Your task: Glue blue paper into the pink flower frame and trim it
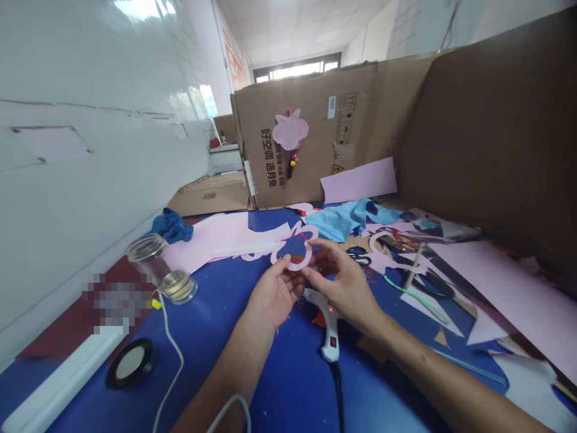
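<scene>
A pink paper cutout [309,257], an open cloud-like outline with pointed tips on top, is held upright in front of me. My left hand [277,294] pinches its lower left edge between thumb and fingers, palm partly turned up. On its right side, my right hand [342,279] grips the rim with thumb and fingertips. Just below my hands a white hot glue gun [331,334] lies on the blue table [288,391], its small light glowing red and its nozzle partly hidden. Black-handled scissors [360,257] lie beyond my right hand.
A pink cloud ornament [290,131] hangs on the cardboard box [311,96]. At left stand a glass jar [162,267], its black lid [130,364] and a white cable [174,343]. Light-blue cloth [342,219] lies behind; pink sheets [509,282] and scraps cover the right.
</scene>
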